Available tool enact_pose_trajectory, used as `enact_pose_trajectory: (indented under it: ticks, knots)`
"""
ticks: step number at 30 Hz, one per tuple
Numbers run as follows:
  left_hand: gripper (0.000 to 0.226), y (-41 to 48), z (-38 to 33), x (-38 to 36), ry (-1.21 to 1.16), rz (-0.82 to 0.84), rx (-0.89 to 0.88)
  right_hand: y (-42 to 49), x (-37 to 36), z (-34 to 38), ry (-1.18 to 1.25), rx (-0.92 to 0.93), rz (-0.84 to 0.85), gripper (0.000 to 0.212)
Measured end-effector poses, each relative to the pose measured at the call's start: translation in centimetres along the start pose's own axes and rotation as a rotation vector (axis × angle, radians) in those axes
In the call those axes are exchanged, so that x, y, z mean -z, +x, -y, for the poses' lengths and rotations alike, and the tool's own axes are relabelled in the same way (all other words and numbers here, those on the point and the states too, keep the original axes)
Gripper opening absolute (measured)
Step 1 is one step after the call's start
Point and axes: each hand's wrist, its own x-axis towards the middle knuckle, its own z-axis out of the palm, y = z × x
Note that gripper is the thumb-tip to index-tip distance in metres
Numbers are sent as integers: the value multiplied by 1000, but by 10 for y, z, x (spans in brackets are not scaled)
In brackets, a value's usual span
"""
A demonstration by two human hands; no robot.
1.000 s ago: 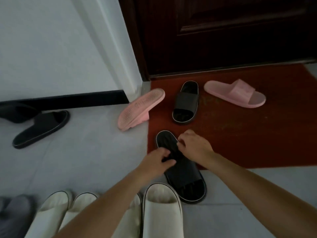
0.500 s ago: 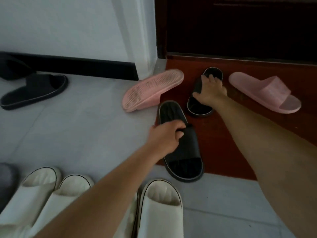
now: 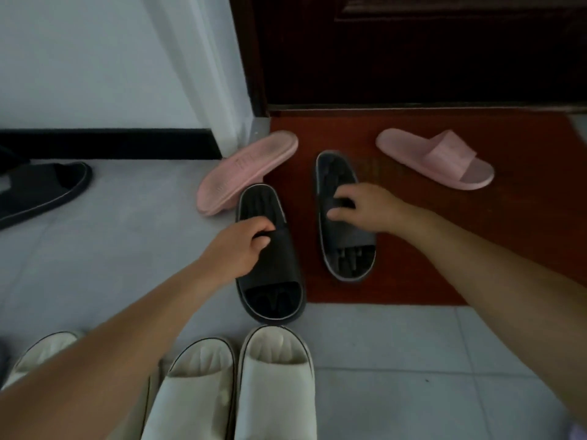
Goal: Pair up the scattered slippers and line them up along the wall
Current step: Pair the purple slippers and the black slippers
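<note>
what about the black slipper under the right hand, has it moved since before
Yes: the right hand pulled the black slipper from the door toward the red mat's near edge.

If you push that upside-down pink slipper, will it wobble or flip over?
Probably wobble. The pink slipper lies sole-up and looks tilted, apparently propped on its strap, so a push could rock it or flip it. It looks like thick moulded foam, so it is likely light and fairly stiff, not floppy. Its ridged tread faces up, so it may slide easily.
</note>
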Motion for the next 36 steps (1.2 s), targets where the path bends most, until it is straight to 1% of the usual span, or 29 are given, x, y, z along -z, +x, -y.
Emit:
enact_pose_trajectory:
  ticks: [2, 4, 6, 8, 9, 12, 15, 18, 20, 22, 27, 32, 34, 36]
  knots:
    - [17, -3, -8, 2, -16, -3, -27, -25, -7, 13, 21, 41, 63, 23]
    - [17, -5, -24, 0, -5, 25, -94, -50, -15, 20, 21, 56, 81, 22]
    - [15, -10, -44, -8, 28, 67, -168, -77, -19, 18, -43, 53, 60, 30]
    - [15, -18, -68, -19, 12, 134, -211, -107, -19, 11, -65, 17, 48, 39]
    - [15, -23, -81, -28, -5, 178, -226, -123, -18, 7, -56, -3, 50, 40]
    - [12, -47, -116, -62, -28, 294, -271, -179, -20, -9, -36, -75, 86, 35]
    - [10, -89, -129, -100, -62, 352, -309, -241, -43, -22, 24, -134, 148, 30]
    - [10, -130, -128, -131, -55, 483, -311, -285, -77, -22, 30, -189, 226, 36]
    - [14, -143, -126, -146, -14, 564, -279, -298, -98, -18, 47, -243, 298, 42]
    - [19, -144, -124, -156, 18, 623, -248, -301, -110, -14, 75, -277, 325, 44]
    - [27, -134, -118, -165, 17, 667, -212, -295, -112, -17, 89, -306, 333, 40]
    - [31, -126, -112, -158, 38, 677, -274, -278, -110, -19, 84, -263, 417, 40]
    - [31, -113, -115, -147, 42, 633, -299, -269, -97, -23, 170, -301, 390, 39]
    - [28, -89, -109, -125, 30, 508, -253, -249, -82, -27, 252, -342, 283, 34]
